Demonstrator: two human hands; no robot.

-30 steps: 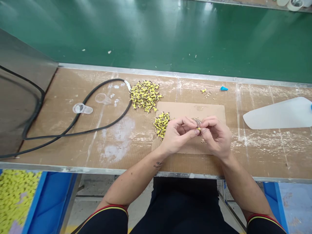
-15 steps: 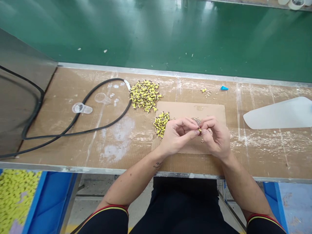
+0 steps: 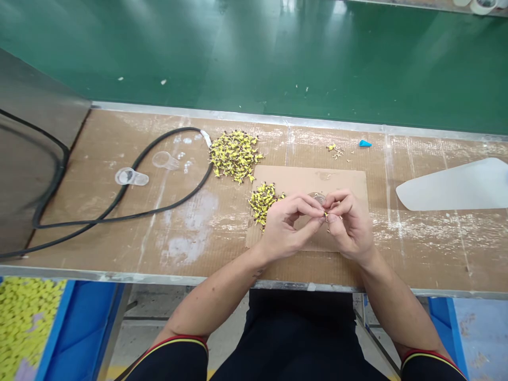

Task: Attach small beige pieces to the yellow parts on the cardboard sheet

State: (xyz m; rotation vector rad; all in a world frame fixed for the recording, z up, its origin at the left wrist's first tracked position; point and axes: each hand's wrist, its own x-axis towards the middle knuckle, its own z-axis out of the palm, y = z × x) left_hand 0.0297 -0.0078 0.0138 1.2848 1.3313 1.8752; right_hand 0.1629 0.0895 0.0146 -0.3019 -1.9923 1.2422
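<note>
Over a flat cardboard sheet (image 3: 305, 177), my left hand (image 3: 291, 225) and my right hand (image 3: 349, 225) meet fingertip to fingertip. Pinched between the left thumb and fingers is a tiny yellow figure (image 3: 326, 214), mostly covered by the fingertips. The right thumb and forefinger close on the same spot; whether they grip the figure or a small part against it is hidden. Just behind the fingers shows the rim of a small clear round dish (image 3: 317, 197). To the left lie a smaller pile of yellow-and-black figures (image 3: 262, 203) and a larger pile (image 3: 235, 155).
A looped black cable (image 3: 159, 211) and two clear plastic scoops (image 3: 133, 177) lie at left. A blue cone-shaped cap (image 3: 364, 143) sits near tiny pale pieces (image 3: 337, 153). At right is a white curved sheet (image 3: 452, 188). A blue bin (image 3: 83, 312) of yellow pieces stands below left.
The fingertips have shifted slightly and the small yellow figure between them has turned, with less of it showing. Both hands stay together over the cardboard.
</note>
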